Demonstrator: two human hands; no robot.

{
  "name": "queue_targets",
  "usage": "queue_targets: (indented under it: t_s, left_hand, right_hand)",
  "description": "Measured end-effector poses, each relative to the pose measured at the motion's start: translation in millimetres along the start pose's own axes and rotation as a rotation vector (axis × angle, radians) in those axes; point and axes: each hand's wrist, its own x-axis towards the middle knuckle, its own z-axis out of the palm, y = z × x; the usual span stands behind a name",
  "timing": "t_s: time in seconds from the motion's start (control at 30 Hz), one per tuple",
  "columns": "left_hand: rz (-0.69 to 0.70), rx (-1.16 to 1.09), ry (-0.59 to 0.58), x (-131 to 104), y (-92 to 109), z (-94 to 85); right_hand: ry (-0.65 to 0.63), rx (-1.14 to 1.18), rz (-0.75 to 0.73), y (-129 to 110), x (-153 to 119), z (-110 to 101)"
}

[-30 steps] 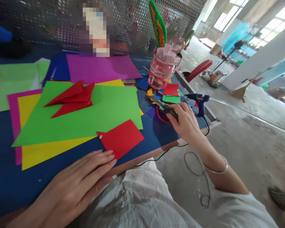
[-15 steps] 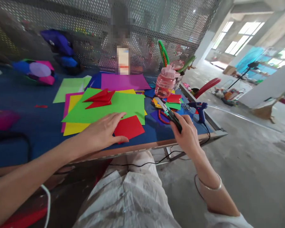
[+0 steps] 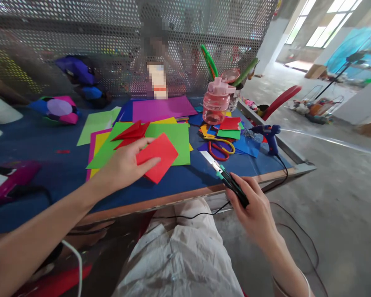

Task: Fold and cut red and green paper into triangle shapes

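My left hand [image 3: 128,165] is closed on a red paper square [image 3: 160,159], thumb on top and fingers beneath, above the front of the green sheet [image 3: 173,136]. A folded red paper shape [image 3: 132,134] rests on that sheet just behind the hand. Over the table's front edge, my right hand [image 3: 250,206] grips black-and-teal-handled scissors [image 3: 224,175]. Their silver blades point up and left, apart from the paper.
Red-and-yellow-handled scissors [image 3: 219,150] lie among paper scraps [image 3: 230,123] on the right. Behind them stands a pink bottle [image 3: 216,103]. A blue glue gun [image 3: 270,136] with a cord lies near the right edge. Purple sheets [image 3: 163,108] are at the back.
My left hand has taken hold of the red paper square and lifted it from the table. My right hand has drawn the black-handled scissors back toward me, down and slightly right.
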Motion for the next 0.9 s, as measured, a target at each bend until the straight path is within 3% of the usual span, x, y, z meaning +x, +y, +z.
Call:
queue_targets:
  t_s: [0.07,0.27,0.47,0.67,0.9]
  left_hand:
    - [-0.088,-0.15,0.054,1.8,-0.4,-0.8]
    - [-0.171,-0.289,-0.029,-1.1,-2.6,0.3]
    - [0.03,-0.191,0.096,-14.7,-3.1,-10.2]
    - [0.301,-0.116,0.049,-30.1,2.8,-14.9]
    - [0.464,0.074,0.002,-25.4,-25.6,-7.2]
  right_hand:
    - [0.016,0.02,-0.015,-1.3,-0.4,3.5]
    - [-0.01,0.096,-0.029,-5.2,-2.6,12.0]
    - [-0.022,0.135,-0.04,-5.7,-4.7,12.9]
    - [-0.024,0.144,-0.037,-5.3,-4.9,14.5]
    - [-0.039,0.19,-0.022,-7.3,-6.6,17.5]
